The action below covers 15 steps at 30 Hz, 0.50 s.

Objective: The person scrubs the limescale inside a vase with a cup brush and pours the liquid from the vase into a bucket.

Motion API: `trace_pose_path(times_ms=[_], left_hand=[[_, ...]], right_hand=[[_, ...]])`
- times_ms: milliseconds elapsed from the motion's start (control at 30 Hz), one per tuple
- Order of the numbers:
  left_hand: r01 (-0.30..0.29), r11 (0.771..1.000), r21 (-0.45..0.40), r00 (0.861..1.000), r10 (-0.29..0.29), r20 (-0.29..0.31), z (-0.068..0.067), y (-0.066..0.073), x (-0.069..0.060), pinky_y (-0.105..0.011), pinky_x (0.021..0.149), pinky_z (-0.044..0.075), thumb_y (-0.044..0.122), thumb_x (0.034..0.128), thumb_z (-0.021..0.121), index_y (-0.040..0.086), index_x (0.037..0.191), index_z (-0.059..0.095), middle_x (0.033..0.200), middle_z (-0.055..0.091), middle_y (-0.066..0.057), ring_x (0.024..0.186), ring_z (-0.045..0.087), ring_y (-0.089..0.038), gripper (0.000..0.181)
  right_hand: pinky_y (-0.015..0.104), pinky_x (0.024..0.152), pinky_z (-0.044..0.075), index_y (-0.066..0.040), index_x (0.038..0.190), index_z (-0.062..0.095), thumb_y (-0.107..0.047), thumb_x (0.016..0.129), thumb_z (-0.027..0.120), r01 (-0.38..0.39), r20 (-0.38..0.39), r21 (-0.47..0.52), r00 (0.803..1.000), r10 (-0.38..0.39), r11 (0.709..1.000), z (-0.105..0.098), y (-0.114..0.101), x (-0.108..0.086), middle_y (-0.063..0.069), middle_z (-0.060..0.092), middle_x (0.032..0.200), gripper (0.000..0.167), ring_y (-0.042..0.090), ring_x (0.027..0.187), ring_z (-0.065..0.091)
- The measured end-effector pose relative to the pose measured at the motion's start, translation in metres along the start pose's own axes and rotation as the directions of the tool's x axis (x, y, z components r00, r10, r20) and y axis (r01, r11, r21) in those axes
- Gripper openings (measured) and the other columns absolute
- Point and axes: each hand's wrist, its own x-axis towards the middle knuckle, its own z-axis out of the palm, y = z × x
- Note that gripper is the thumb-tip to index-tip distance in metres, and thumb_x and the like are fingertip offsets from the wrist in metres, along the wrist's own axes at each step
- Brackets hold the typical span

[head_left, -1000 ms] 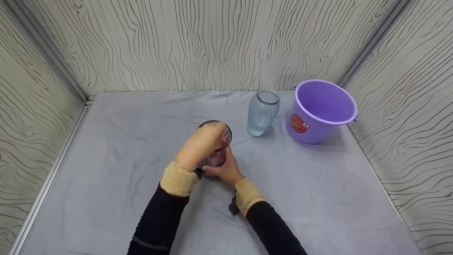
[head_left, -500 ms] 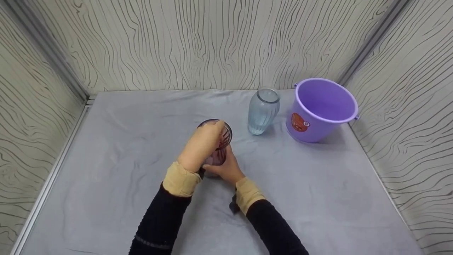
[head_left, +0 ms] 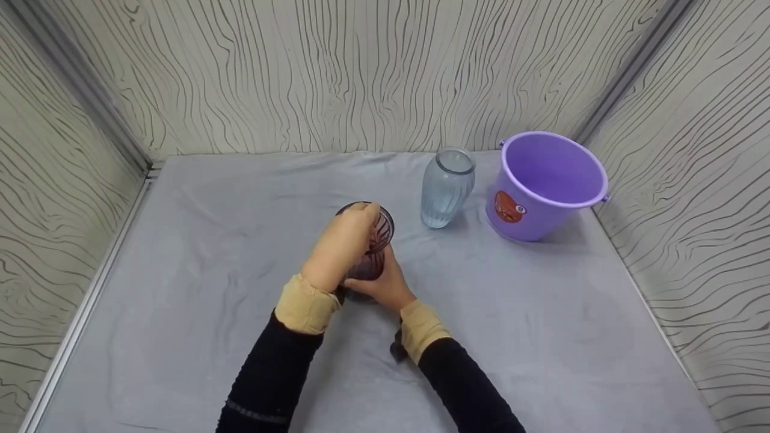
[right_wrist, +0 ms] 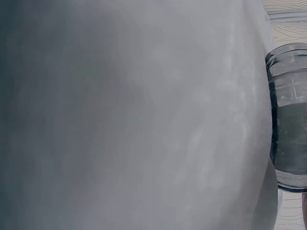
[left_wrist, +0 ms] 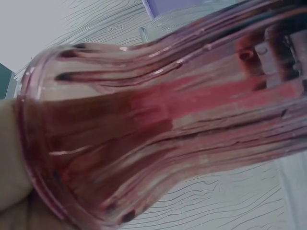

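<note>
A purplish-red ribbed glass vase [head_left: 374, 264] stands tilted at the middle of the table, its round mouth facing up. My left hand [head_left: 344, 240] reaches down into the mouth, its fingers hidden in the head view. Through the glass in the left wrist view, those fingers appear to hold a pink-red strip [left_wrist: 206, 98], perhaps cloth, running down inside. My right hand [head_left: 390, 285] grips the vase low on its right side, thumb across the near face. In the right wrist view only the vase's lower part [right_wrist: 292, 124] shows at the right edge.
A pale blue glass vase [head_left: 444, 195] stands upright, back right of the hands. Beside it, further right, is a purple bucket [head_left: 529, 219] with a red sticker. A grey cloth [head_left: 198, 282] covers the table, and patterned panels [head_left: 289, 72] enclose its back and sides.
My left hand shifts very slightly within the vase mouth, and less red shows beside it at the rim. The right hand keeps its grip in the same place.
</note>
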Motion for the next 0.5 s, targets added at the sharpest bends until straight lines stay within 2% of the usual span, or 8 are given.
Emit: trace_pose_path(times_ms=[200, 333, 400, 500], left_hand=[[-0.059, 0.998, -0.023, 0.997, 0.06, 0.043, -0.002, -0.005, 0.003, -0.042, 0.072, 0.054, -0.01, 0.0942, 0.06, 0.001, 0.093, 0.057, 0.091, 0.063, -0.015, 0.085, 0.065, -0.031, 0.011], [-0.091, 0.996, -0.006, 0.994, 0.091, 0.06, -0.004, -0.007, 0.005, -0.044, 0.075, 0.056, -0.008, 0.0936, 0.062, 0.0, 0.096, 0.059, 0.092, 0.064, -0.016, 0.087, 0.066, -0.034, 0.009], [-0.104, 0.995, 0.0, 0.993, 0.104, 0.061, -0.004, -0.007, 0.005, -0.046, 0.076, 0.056, -0.008, 0.0921, 0.063, -0.001, 0.096, 0.059, 0.092, 0.065, -0.017, 0.089, 0.067, -0.035, 0.009], [-0.107, 0.994, 0.005, 0.992, 0.106, 0.062, -0.004, -0.007, 0.005, -0.047, 0.077, 0.056, -0.007, 0.0915, 0.065, -0.002, 0.096, 0.058, 0.092, 0.065, -0.017, 0.088, 0.068, -0.036, 0.01]], right_hand=[[0.044, 0.12, 0.026, -0.006, 0.156, 0.023, -0.014, 0.075, 0.091, -0.022, -0.013, -0.012, 1.0, 0.022, 1.0, 0.0, 0.001, 0.001, 0.012, 0.035, 0.159, 0.106, 0.024, 0.145, 0.036], [0.044, 0.12, 0.027, -0.005, 0.157, 0.022, -0.008, 0.074, 0.09, -0.027, -0.02, -0.006, 0.999, 0.027, 1.0, 0.0, 0.001, 0.001, 0.014, 0.035, 0.159, 0.107, 0.026, 0.145, 0.036], [0.044, 0.12, 0.027, -0.001, 0.156, 0.022, -0.004, 0.075, 0.089, -0.023, -0.019, -0.005, 1.0, 0.023, 1.0, 0.0, -0.01, -0.001, 0.017, 0.035, 0.158, 0.105, 0.029, 0.145, 0.036], [0.044, 0.12, 0.026, -0.001, 0.156, 0.021, -0.004, 0.075, 0.089, -0.026, -0.019, -0.011, 0.999, 0.026, 1.0, 0.001, -0.012, -0.001, 0.018, 0.034, 0.159, 0.106, 0.029, 0.145, 0.036]])
